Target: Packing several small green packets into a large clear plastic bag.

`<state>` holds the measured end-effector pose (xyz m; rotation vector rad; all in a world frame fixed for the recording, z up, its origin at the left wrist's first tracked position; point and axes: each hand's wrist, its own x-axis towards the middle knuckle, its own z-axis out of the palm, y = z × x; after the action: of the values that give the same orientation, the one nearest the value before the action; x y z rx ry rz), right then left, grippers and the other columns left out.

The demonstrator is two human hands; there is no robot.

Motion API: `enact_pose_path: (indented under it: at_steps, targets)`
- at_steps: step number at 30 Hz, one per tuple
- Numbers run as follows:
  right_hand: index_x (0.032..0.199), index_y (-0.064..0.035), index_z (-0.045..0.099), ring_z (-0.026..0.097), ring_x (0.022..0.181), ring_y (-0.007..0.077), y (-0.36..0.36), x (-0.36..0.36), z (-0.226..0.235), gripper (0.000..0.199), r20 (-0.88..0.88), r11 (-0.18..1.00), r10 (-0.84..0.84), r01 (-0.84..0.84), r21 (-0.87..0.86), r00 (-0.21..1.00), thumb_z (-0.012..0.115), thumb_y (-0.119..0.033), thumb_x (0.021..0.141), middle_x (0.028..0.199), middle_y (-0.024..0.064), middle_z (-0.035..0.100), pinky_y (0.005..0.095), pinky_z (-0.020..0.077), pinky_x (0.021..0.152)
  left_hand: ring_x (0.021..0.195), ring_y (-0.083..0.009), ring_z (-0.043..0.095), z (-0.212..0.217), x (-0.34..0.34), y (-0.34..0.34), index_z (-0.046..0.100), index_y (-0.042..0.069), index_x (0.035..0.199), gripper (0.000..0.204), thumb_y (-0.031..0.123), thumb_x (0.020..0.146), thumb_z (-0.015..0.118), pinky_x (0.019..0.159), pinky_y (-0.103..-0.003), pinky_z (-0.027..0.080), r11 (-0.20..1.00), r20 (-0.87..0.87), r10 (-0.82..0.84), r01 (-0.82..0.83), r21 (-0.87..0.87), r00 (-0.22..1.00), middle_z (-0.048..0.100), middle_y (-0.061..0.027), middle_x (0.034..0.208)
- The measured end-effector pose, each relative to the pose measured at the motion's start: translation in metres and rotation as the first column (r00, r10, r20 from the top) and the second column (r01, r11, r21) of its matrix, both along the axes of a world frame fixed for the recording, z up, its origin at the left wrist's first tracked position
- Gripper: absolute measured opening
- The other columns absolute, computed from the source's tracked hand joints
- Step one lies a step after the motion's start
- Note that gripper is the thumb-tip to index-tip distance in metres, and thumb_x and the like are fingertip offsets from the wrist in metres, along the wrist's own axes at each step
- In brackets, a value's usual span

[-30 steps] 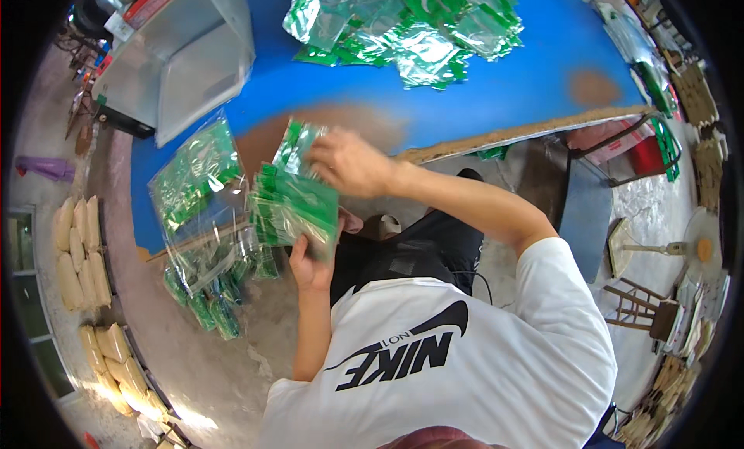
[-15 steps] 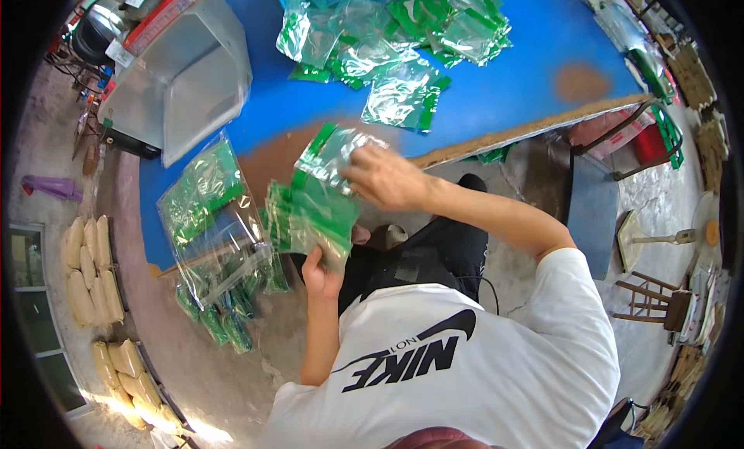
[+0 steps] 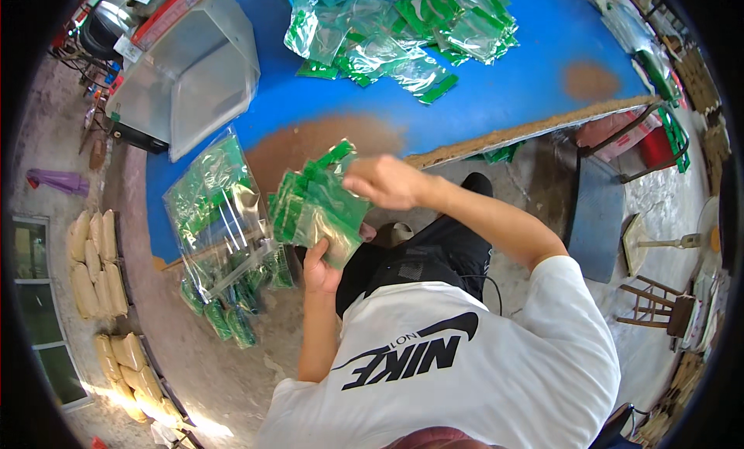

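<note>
A fanned stack of green-and-clear plastic bags (image 3: 314, 197) is held low by my left hand (image 3: 322, 271), its thumb on top at the near end. My right hand (image 3: 387, 181) lies over the stack's upper right edge, fingers curled in; whatever they pinch is hidden. Left of the stack, a larger clear plastic bag (image 3: 217, 185) with green packets inside lies over the table's corner. A loose heap of similar green-edged clear bags (image 3: 403, 42) covers the far part of the blue table (image 3: 310, 108).
A translucent plastic bin (image 3: 209, 100) stands at the table's left. Green bundles (image 3: 225, 317) sit below the near left corner. The table's worn brown edge (image 3: 535, 129) runs to the right, near a blue-grey chair (image 3: 595, 216) and a wooden stool (image 3: 666, 309). Filled sacks (image 3: 94, 263) lie far left.
A shiny bag at the heap's near edge is off the table there. The bag under my right hand now lies on the fanned stack. My left hand keeps its hold.
</note>
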<state>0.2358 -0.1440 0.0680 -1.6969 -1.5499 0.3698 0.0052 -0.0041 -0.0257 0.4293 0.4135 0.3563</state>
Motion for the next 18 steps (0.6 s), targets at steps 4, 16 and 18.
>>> enact_pose_path:
  at_steps: [4, 16, 18]
  targets:
    - [0.106, 0.0016, 0.066, 0.063, 0.094, 0.0406, 0.013, 0.089, -0.013, 0.049, 0.39, 0.557, -0.806, 0.793, 0.246, 0.445, 0.057, -0.046, 0.097, 0.099, 0.0214, 0.064, 0.0478, 0.0502, 0.082, 0.137, -0.0322, 0.045, 0.011, 0.007, -0.005, 0.045, 0.002, 0.145, 0.06, 0.003, 0.087, 0.063, 0.119, -0.05, 0.031, 0.999, 0.013, -0.051, 0.051, -0.02, 0.999, 0.052, -0.0124, 0.145]
    - [0.094, -0.0001, 0.062, 0.063, 0.088, 0.0426, 0.034, 0.04, 0.013, 0.028, -0.079, 0.964, -0.236, 0.243, 0.112, 0.969, 0.053, -0.026, 0.1, 0.092, 0.0222, 0.064, 0.0491, 0.0509, 0.08, 0.125, -0.0426, 0.055, 0.029, 0.012, -0.002, 0.041, -0.006, 0.141, 0.069, 0.014, 0.083, 0.073, 0.109, -0.058, 0.042, 0.979, -0.157, -0.069, 0.097, 0.181, 0.985, 0.055, -0.0219, 0.136]
    - [0.116, -0.0016, 0.066, 0.062, 0.105, 0.0432, 0.053, 0.106, 0.005, 0.033, -0.013, 0.82, -0.523, 0.507, 0.265, 0.852, 0.055, -0.028, 0.099, 0.114, 0.0232, 0.066, 0.0458, 0.05, 0.091, 0.127, -0.0374, 0.053, 0.028, 0.009, -0.001, 0.044, -0.001, 0.142, 0.064, 0.008, 0.084, 0.068, 0.111, -0.054, 0.041, 0.985, -0.061, -0.134, 0.139, 0.098, 0.989, 0.055, -0.0177, 0.138]
